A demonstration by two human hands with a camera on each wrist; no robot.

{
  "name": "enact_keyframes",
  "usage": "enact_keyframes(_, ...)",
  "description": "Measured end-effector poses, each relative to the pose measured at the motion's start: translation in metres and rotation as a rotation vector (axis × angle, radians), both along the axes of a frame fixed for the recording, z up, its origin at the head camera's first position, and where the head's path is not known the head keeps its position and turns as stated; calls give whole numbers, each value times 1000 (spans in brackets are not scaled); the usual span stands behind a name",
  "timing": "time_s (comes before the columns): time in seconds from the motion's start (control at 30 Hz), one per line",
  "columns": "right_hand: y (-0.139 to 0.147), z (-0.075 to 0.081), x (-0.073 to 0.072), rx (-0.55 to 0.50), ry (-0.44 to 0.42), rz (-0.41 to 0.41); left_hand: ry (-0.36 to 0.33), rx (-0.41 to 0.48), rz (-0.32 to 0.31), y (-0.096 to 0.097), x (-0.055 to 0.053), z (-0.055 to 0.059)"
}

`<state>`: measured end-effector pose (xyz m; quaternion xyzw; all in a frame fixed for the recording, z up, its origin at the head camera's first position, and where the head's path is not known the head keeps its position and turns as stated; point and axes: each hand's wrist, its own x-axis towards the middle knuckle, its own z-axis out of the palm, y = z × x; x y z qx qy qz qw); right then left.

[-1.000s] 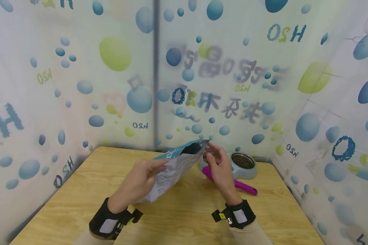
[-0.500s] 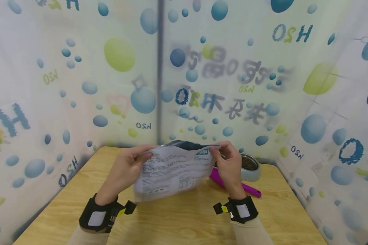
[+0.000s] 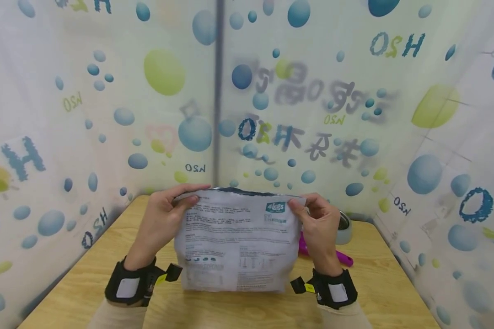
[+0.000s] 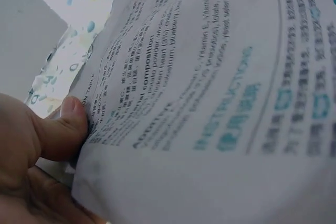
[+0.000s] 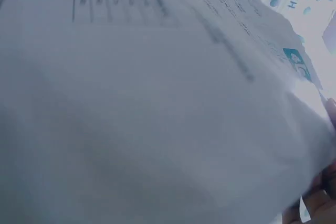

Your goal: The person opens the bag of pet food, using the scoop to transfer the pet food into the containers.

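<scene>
A white pet food bag with printed text and a teal logo faces me, held upright above the table. Its top edge gapes slightly, showing a dark inside. My left hand pinches the upper left corner, thumb in front and fingers behind. At the upper right corner my right hand pinches the bag the same way. In the left wrist view the thumb presses on the printed face of the bag. The right wrist view is mostly filled by the bag, with a few fingers at its right edge.
Behind my right hand, a pet bowl is partly hidden. A magenta handle lies on the wooden table beside it, its other end covered by hand and bag. Curtains with blue and green spots enclose the table.
The bag has turned from a slant to face me squarely and come lower and nearer. Its mouth shows narrower. Both hands have spread apart along the top edge, still pinching it.
</scene>
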<state>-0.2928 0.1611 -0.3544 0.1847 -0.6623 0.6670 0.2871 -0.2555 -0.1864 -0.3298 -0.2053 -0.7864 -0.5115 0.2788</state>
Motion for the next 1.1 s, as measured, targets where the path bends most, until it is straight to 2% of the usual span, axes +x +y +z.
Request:
enact_keyframes(0.13, 1, 4, 4, -6, 1, -14, -28, 27, 71, 6, -5, -1)
enact_keyframes(0.23, 2, 5, 2, 18, -34, -20, -66, 42, 111, 9, -7, -1)
enact_keyframes(0.4, 8, 4, -4, 69, -106, -11, -124, 46, 98, 7, -6, -3)
enact_keyframes(0.6, 15, 6, -6, 88, -150, -6, -150, 82, 79, 0, -5, -4)
enact_keyframes(0.8, 16, 5, -5, 99, -129, -21, -108, 102, 130, 3, -5, -5)
enact_keyframes(0.97, 16, 3, -6, 94, -93, -34, -37, 73, 187, 6, -6, -6)
enact_keyframes(1.1, 16, 1, -8, 97, -68, -22, -23, 59, 214, 7, -5, -7)
